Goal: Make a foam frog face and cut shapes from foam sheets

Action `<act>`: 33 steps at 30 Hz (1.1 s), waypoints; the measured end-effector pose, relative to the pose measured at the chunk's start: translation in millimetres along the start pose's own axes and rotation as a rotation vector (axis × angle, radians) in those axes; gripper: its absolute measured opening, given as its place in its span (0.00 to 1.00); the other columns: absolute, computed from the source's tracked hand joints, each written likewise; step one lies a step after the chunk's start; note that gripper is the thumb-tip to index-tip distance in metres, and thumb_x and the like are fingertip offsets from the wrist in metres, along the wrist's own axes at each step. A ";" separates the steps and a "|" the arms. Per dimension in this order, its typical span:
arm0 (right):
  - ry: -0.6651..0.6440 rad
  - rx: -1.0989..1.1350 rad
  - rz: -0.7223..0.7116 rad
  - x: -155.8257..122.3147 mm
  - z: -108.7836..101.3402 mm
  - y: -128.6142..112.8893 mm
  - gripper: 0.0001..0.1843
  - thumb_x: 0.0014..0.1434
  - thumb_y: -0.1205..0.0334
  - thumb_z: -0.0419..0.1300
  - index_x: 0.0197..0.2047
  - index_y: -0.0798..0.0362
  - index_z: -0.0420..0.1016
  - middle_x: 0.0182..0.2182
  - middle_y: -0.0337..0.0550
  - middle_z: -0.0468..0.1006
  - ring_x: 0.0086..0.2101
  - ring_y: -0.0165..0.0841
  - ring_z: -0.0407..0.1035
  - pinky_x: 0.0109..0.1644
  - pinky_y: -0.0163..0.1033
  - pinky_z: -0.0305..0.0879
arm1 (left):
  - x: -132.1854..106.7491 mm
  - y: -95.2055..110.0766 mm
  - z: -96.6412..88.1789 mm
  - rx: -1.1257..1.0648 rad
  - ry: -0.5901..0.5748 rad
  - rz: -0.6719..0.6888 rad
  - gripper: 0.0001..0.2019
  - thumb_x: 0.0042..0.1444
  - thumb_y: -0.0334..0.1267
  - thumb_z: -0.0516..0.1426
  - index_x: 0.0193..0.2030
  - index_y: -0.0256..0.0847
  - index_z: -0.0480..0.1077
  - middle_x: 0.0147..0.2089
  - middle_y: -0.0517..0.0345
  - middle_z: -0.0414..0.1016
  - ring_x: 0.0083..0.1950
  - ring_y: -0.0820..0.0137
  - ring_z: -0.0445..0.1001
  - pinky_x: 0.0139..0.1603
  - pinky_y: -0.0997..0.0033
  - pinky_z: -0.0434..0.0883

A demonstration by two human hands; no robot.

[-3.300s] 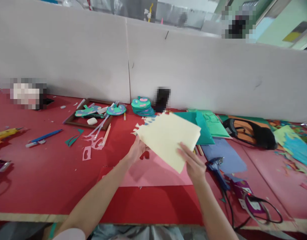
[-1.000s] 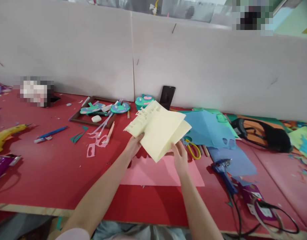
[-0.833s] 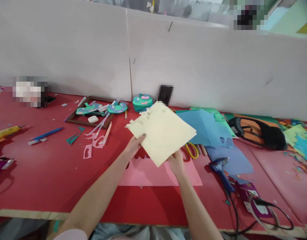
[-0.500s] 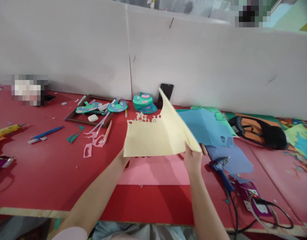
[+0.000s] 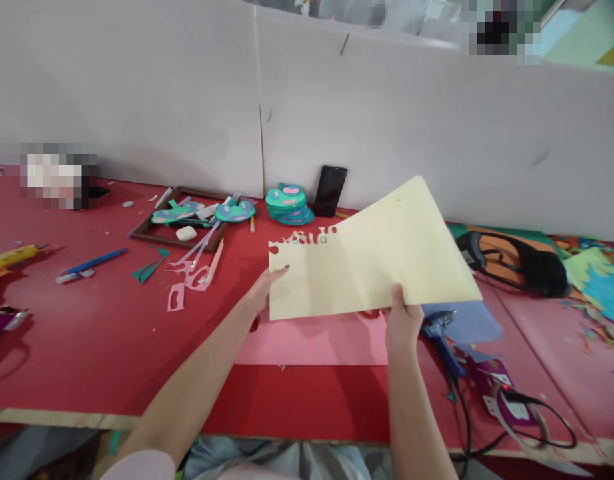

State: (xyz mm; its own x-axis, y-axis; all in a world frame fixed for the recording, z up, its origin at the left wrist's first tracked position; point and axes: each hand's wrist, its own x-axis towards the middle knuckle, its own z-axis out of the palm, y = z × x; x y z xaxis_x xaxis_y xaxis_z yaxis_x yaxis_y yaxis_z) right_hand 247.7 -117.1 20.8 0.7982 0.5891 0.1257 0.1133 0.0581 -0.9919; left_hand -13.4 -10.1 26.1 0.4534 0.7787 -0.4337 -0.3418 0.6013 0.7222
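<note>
A pale yellow sheet (image 5: 371,260) with ragged cutouts along its upper left edge is held up above the table. My left hand (image 5: 263,288) pinches its left edge, thumb on top. Its lower edge is gripped by my right hand (image 5: 404,313), with the thumb lying over the front. Beneath the sheet, a pink sheet (image 5: 311,343) lies on the red table, partly covered. Small dark red shapes peek out between the two sheets; I cannot make out what they are.
A phone (image 5: 331,191) leans on the white partition, beside stacked green cutouts (image 5: 289,205). Left are a brown frame (image 5: 151,240), pink scraps (image 5: 177,297) and a blue pen (image 5: 97,263). Right are a blue glue gun (image 5: 444,343), a purple device (image 5: 501,390) with cables and a black strap (image 5: 541,270).
The yellow sheet's folded right side has swung out flat to the right, now covering the blue and green sheets. My right hand has moved slightly right; my left hand's thumb now shows.
</note>
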 end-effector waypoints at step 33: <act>0.031 0.335 0.208 -5.6 4.7 -15.2 0.23 0.47 0.55 0.65 0.48 0.48 0.71 0.45 0.42 0.75 0.38 0.31 0.71 0.32 0.34 0.72 | 15.5 -11.5 -2.9 0.123 0.216 0.292 0.11 0.38 0.31 0.66 0.33 0.38 0.75 0.33 0.57 0.79 0.35 0.66 0.75 0.40 0.68 0.70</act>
State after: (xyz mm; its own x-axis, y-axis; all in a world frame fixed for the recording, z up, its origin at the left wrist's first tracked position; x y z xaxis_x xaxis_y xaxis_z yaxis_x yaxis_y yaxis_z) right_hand 238.8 -117.5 35.0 0.8020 0.5916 -0.0828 -0.2479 0.2035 -0.9472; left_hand -4.8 -4.5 9.5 0.1630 0.9417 -0.2942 -0.3236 0.3327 0.8858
